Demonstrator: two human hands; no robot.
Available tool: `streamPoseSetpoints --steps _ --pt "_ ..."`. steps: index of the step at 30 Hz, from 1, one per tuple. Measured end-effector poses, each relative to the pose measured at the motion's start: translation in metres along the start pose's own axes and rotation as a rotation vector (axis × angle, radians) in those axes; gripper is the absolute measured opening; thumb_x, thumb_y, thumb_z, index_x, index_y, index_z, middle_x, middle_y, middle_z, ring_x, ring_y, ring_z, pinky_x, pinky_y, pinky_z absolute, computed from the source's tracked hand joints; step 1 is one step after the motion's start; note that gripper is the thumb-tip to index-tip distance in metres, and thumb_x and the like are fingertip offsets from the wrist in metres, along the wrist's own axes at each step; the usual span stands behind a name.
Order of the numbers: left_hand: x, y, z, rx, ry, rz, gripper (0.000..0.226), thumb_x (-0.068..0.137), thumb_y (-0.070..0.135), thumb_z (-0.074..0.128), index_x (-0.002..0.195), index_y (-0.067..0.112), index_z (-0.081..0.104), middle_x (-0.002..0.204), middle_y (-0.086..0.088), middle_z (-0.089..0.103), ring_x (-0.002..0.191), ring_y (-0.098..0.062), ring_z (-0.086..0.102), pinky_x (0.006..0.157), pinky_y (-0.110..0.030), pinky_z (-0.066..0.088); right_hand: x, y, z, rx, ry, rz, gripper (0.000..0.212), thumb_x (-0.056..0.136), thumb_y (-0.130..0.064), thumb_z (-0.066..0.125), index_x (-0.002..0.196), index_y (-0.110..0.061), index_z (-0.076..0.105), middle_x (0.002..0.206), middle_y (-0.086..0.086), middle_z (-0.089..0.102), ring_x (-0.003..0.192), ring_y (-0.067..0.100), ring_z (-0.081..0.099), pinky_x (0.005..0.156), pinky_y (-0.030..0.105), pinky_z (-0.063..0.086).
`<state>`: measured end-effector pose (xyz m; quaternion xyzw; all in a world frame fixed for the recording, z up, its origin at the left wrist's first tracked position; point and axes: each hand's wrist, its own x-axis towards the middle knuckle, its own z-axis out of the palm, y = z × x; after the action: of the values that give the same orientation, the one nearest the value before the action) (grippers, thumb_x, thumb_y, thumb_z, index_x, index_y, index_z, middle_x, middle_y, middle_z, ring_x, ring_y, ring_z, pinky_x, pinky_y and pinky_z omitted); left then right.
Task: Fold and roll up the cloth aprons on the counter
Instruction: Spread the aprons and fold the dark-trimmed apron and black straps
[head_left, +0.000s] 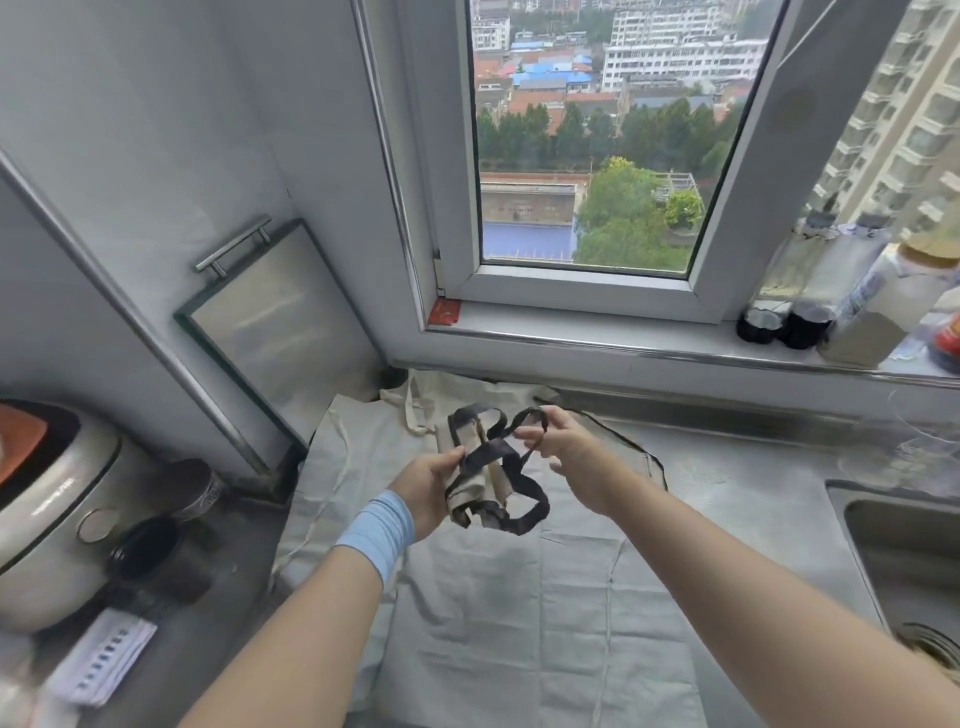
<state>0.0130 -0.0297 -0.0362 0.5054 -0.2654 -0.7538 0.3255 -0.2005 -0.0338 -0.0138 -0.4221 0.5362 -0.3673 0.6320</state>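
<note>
My left hand (427, 491) grips a rolled beige apron (470, 467) held above the counter, with black straps wound loosely around the roll. My right hand (558, 441) pinches a loop of the black strap (524, 421) at the roll's upper right. Another length of strap hangs in a loop below the roll. A second pale apron (519, 613) lies spread flat on the counter beneath both hands, its thin ties trailing to the left.
A rice cooker (47, 514) and a dark jar (195, 488) stand at the left. A steel tray (270, 322) leans on the wall. A sink (904, 561) lies at the right. Bottles (810, 291) line the window sill.
</note>
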Motion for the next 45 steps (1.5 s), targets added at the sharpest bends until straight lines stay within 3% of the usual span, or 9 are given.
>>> streamPoseSetpoints --steps 5,10,16,22,26,29,33,38,45 --pt "0.029 -0.017 -0.017 -0.188 -0.023 -0.011 0.062 0.086 0.029 0.066 0.140 0.006 0.048 0.119 -0.012 0.046 0.086 -0.025 0.047 0.090 -0.036 0.035 0.014 0.051 -0.004 -0.280 -0.204 0.117 0.100 0.075 0.005 0.067 0.143 -0.048 0.018 0.120 0.004 0.062 0.083 0.021 0.066 0.071 0.025 0.052" --pt "0.035 -0.020 -0.021 -0.036 -0.005 -0.090 0.026 0.089 0.024 0.059 0.110 0.012 0.068 0.093 -0.002 0.065 0.068 -0.015 0.062 0.070 -0.022 0.042 0.032 0.064 -0.011 -0.445 0.014 0.239 0.012 0.084 -0.013 0.067 0.093 -0.007 0.072 0.068 0.006 0.070 0.044 0.014 0.044 0.047 0.022 0.038" --pt "0.065 -0.047 -0.044 0.444 0.215 -0.191 0.038 0.087 0.024 0.070 0.112 -0.004 0.066 0.101 -0.010 0.071 0.090 -0.020 0.064 0.073 -0.022 0.049 0.047 0.053 -0.022 0.106 0.092 0.439 0.012 0.084 -0.018 0.043 0.074 -0.013 0.047 0.055 0.001 0.041 0.044 0.018 0.031 0.054 0.028 0.037" --pt "0.079 -0.067 -0.036 0.762 0.375 -0.122 0.030 0.071 0.044 0.079 0.077 0.018 0.066 0.077 0.002 0.065 0.074 -0.018 0.062 0.071 -0.025 0.050 0.059 0.066 0.037 0.121 0.006 0.299 0.017 0.091 -0.004 0.046 0.085 -0.002 0.061 0.072 0.012 0.062 0.050 0.022 0.048 0.052 0.029 0.042" --pt "0.080 -0.073 -0.038 0.600 0.486 -0.043 0.061 0.067 0.027 0.083 0.117 0.028 0.048 0.097 0.000 0.060 0.091 -0.018 0.060 0.090 -0.026 0.049 0.063 0.092 0.066 -0.249 0.026 0.218 0.020 0.090 -0.008 0.054 0.083 -0.004 0.072 0.076 0.012 0.074 0.062 0.019 0.065 0.067 0.030 0.051" --pt "0.076 -0.079 -0.044 0.351 0.506 0.045 0.052 0.076 0.007 0.075 0.117 0.020 0.046 0.082 -0.001 0.059 0.072 -0.015 0.060 0.070 -0.023 0.052 0.068 0.105 0.073 -0.426 0.055 0.159 0.022 0.090 -0.015 0.058 0.076 -0.016 0.075 0.068 0.001 0.071 0.060 0.008 0.063 0.063 0.022 0.049" --pt "0.070 -0.081 -0.053 -0.063 0.450 0.091 0.031 0.088 -0.008 0.042 0.112 0.008 0.053 0.078 -0.012 0.071 0.073 -0.026 0.062 0.077 -0.037 0.050 0.072 0.114 0.074 -0.457 0.057 0.159 0.017 0.089 -0.011 0.062 0.078 -0.009 0.075 0.062 0.000 0.066 0.056 0.011 0.057 0.063 0.025 0.046" --pt "0.066 -0.095 -0.057 0.072 0.419 0.167 0.047 0.086 -0.016 0.039 0.102 0.017 0.067 0.104 -0.010 0.069 0.084 -0.021 0.064 0.071 -0.029 0.053 0.077 0.113 0.080 -0.556 0.113 0.114 0.003 0.077 -0.015 0.075 0.074 -0.015 0.075 0.057 -0.010 0.062 0.046 -0.002 0.053 0.044 0.008 0.034" --pt "0.067 -0.089 -0.057 0.213 0.411 0.195 0.040 0.086 -0.008 0.054 0.098 0.025 0.073 0.107 -0.004 0.072 0.088 -0.014 0.069 0.065 -0.022 0.057 0.082 0.114 0.077 -0.593 -0.025 0.150 0.017 0.081 -0.011 0.063 0.079 -0.019 0.078 0.073 -0.007 0.072 0.061 0.004 0.058 0.055 0.012 0.043"
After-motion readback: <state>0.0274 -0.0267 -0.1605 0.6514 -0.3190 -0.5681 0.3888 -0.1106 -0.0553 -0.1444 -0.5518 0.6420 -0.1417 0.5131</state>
